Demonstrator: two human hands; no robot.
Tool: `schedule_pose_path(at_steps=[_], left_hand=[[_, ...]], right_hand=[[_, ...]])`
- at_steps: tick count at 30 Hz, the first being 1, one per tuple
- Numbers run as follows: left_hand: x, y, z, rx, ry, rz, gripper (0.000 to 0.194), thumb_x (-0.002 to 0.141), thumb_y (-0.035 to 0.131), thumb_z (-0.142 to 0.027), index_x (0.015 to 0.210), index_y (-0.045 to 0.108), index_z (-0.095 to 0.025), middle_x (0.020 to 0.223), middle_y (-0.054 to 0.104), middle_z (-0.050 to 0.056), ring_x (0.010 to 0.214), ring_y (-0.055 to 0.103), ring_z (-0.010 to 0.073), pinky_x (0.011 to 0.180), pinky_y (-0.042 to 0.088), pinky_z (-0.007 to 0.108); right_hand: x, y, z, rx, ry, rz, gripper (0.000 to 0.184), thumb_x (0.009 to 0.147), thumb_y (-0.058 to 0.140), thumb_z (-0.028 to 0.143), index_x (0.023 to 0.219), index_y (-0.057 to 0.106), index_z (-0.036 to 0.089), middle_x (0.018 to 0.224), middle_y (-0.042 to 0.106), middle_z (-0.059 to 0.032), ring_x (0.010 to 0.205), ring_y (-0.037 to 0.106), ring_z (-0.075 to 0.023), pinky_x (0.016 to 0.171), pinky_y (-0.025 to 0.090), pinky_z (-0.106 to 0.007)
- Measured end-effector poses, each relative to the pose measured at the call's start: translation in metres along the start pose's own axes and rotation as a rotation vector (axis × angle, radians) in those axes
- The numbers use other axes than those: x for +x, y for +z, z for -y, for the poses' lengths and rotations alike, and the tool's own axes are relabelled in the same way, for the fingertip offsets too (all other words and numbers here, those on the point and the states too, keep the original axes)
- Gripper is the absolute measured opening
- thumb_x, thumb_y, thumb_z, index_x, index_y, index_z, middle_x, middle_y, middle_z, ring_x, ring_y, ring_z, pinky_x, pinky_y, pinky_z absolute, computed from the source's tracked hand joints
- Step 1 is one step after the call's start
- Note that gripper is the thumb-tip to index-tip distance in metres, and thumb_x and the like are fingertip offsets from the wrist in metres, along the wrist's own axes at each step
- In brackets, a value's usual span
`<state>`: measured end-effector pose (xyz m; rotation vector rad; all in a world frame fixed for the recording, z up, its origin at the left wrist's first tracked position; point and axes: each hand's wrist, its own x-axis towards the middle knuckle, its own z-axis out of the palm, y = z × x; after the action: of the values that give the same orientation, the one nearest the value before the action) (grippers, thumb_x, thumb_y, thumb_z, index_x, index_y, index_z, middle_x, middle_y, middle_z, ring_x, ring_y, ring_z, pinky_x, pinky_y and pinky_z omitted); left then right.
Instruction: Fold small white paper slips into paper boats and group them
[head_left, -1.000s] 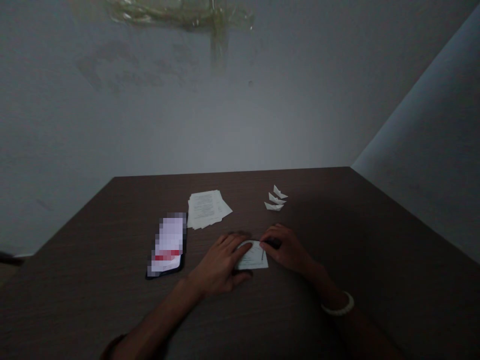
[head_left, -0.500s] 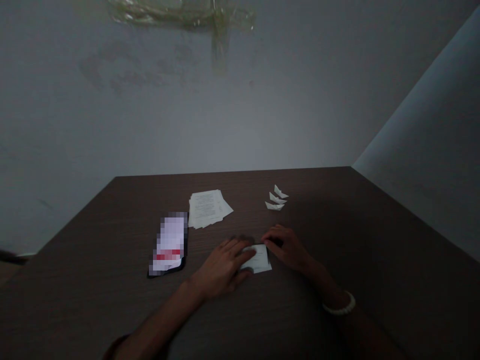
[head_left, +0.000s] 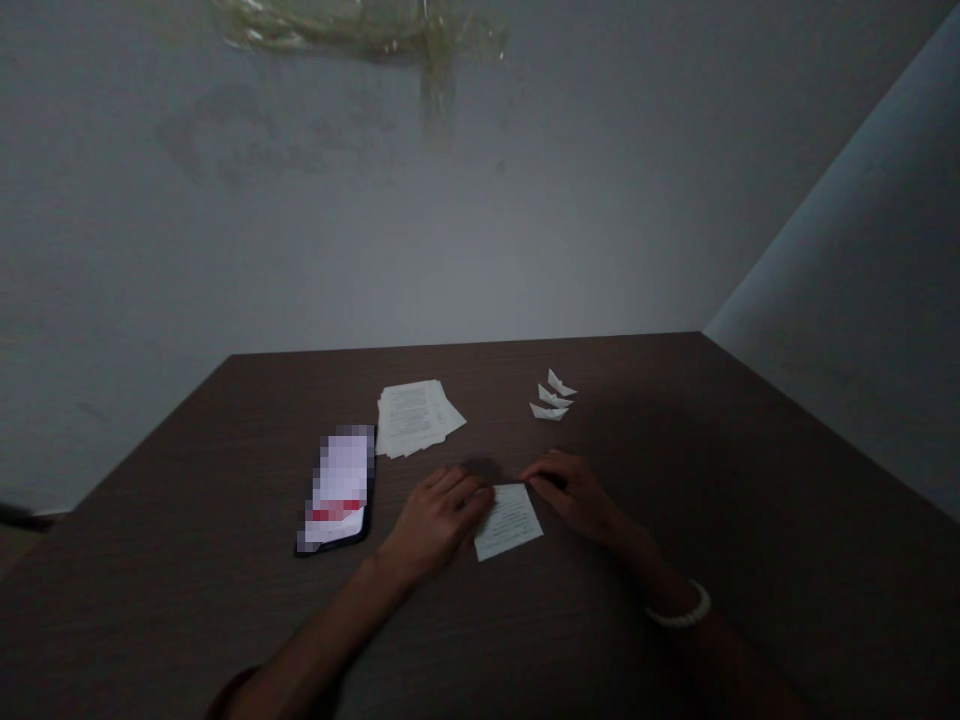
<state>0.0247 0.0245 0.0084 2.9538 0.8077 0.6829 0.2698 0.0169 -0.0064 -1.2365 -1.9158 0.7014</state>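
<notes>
A small printed sheet of paper [head_left: 510, 522] lies on the table between my hands, its lines of text showing. Over its upper left edge, my left hand [head_left: 448, 515] is closed with bent fingers, slightly blurred at the tips. My right hand [head_left: 566, 487] pinches the upper right corner between thumb and forefinger, and a pale beaded bracelet [head_left: 681, 608] circles that wrist. Beyond the right hand stand three little folded paper boats [head_left: 551, 411] in a close row.
A stack of printed paper sheets [head_left: 412, 418] lies behind my left hand, slightly fanned. Left of it is a phone [head_left: 341, 485] with a lit, blurred-out screen. The dark wooden table [head_left: 165, 520] meets a grey wall [head_left: 480, 230] at its far edge.
My left hand has shifted a little to the left, its fingers drawn back from the sheet. More of the sheet and its text now shows. My right hand has barely moved.
</notes>
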Motion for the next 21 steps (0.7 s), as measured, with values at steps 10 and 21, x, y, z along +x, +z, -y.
schedule_pose_path(at_steps=[10, 21], left_hand=[[0.018, -0.014, 0.012, -0.646, -0.858, -0.374, 0.023, 0.083, 0.063, -0.035, 0.086, 0.074, -0.014, 0.083, 0.074, 0.008, 0.076, 0.068, 0.0228, 0.069, 0.055, 0.036], [0.015, 0.0, 0.008, -0.755, -0.915, -0.409, 0.023, 0.08, 0.067, -0.037, 0.084, 0.072, -0.015, 0.08, 0.074, 0.005, 0.072, 0.068, 0.0199, 0.066, 0.052, 0.03]], right_hand=[[0.003, -0.003, -0.004, 0.358, 0.202, -0.119, 0.024, 0.086, 0.053, 0.032, 0.096, 0.071, 0.021, 0.09, 0.074, -0.0032, 0.081, 0.067, -0.0193, 0.072, 0.051, -0.03], [0.002, 0.007, -0.006, 0.338, 0.282, -0.287, 0.019, 0.073, 0.071, 0.035, 0.082, 0.067, 0.018, 0.074, 0.072, -0.0039, 0.068, 0.067, -0.0197, 0.063, 0.054, -0.03]])
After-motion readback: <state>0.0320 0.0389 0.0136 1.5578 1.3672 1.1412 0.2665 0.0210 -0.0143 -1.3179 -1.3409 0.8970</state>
